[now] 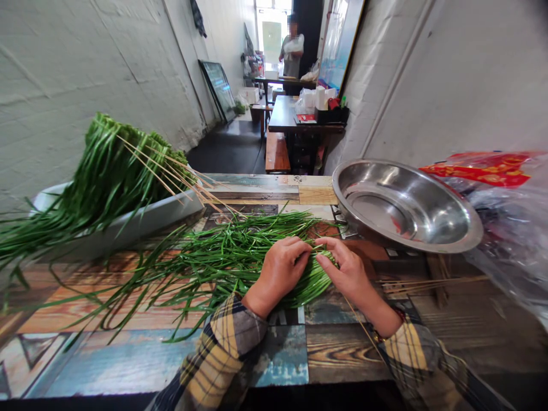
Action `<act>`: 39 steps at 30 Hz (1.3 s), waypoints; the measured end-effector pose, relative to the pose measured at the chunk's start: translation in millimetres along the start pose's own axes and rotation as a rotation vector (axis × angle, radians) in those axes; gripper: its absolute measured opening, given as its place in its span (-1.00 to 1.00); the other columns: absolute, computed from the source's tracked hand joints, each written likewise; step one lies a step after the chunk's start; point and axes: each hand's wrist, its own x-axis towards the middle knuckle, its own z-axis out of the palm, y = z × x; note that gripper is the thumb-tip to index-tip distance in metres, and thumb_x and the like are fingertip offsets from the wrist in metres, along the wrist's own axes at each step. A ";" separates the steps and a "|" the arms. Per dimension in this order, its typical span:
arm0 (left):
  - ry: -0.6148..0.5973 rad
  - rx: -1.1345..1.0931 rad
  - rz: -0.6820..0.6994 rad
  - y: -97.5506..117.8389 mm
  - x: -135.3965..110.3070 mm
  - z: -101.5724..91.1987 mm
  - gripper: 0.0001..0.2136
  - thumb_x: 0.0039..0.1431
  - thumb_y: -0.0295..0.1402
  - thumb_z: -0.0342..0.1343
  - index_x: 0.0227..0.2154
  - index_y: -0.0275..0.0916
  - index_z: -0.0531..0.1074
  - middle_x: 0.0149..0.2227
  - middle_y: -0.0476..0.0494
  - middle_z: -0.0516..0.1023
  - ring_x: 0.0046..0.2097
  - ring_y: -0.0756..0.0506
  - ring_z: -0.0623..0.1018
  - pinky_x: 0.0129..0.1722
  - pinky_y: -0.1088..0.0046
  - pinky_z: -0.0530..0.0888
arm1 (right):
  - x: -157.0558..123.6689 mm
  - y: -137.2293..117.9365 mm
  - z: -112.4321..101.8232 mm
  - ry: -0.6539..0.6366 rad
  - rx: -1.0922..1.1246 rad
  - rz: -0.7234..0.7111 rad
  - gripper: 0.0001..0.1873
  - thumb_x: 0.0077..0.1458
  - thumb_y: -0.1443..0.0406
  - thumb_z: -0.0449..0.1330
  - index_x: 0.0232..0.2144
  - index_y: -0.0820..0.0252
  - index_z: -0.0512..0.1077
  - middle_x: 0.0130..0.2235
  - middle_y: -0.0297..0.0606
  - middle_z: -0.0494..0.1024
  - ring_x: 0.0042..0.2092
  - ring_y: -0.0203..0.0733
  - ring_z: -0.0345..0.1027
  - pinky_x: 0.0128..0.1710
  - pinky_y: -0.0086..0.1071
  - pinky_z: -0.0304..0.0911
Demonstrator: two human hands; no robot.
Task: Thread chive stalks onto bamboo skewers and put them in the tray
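Note:
A loose pile of garlic chives [231, 242] lies across the table, its pale stalk ends gathered toward the right. Over these ends my left hand [280, 271] is closed, thumb and fingers pinching a chive stalk. My right hand [349, 271] meets it from the right, its thumb and index finger close together at the same stalk's end. A thin bamboo skewer [363, 328] runs out from under my right palm toward my wrist; its tip is hidden. At the left, a white tub [128, 220] bears a thick stack of skewered chives [124, 162] with bamboo skewers [158, 174] sticking out.
A steel basin [445, 220] stands at the right, beside a clear plastic bag [509, 228] with red print. Loose bamboo skewers [432, 282] lie below the basin. Beyond are another table [282, 114], a bench [277, 151] and a standing person [291, 57].

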 end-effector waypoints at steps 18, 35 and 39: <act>0.081 -0.039 -0.110 -16.1 5.2 -9.8 -0.83 0.24 -0.48 -0.01 -0.28 -0.24 0.50 -0.29 -0.13 0.56 -0.22 -0.06 0.53 -0.19 0.43 0.42 | 1.0 2.1 -0.3 0.012 -0.032 -0.010 -0.81 0.16 0.18 0.12 -0.28 0.17 0.40 -0.45 -0.36 0.45 -0.52 -0.30 0.21 -0.48 -0.44 0.11; -0.062 0.235 -0.076 -29.2 4.6 -2.9 -0.83 0.19 -0.49 0.04 -0.49 -0.28 0.47 -0.33 -0.15 0.45 -0.24 -0.08 0.43 -0.21 0.37 0.39 | -0.2 -1.7 -0.2 0.001 -0.007 -0.042 -0.84 0.16 0.20 0.11 -0.29 0.16 0.40 -0.42 -0.33 0.50 -0.50 -0.29 0.27 -0.46 -0.44 0.17; 0.058 0.111 -0.085 -25.1 6.9 -4.2 -0.89 0.17 -0.51 0.05 -0.44 -0.26 0.44 -0.30 -0.12 0.48 -0.21 -0.07 0.45 -0.17 0.37 0.39 | 0.4 -1.8 -0.5 0.010 0.002 -0.031 -0.80 0.16 0.20 0.11 -0.22 0.16 0.44 -0.33 -0.27 0.57 -0.43 -0.25 0.37 -0.41 -0.42 0.25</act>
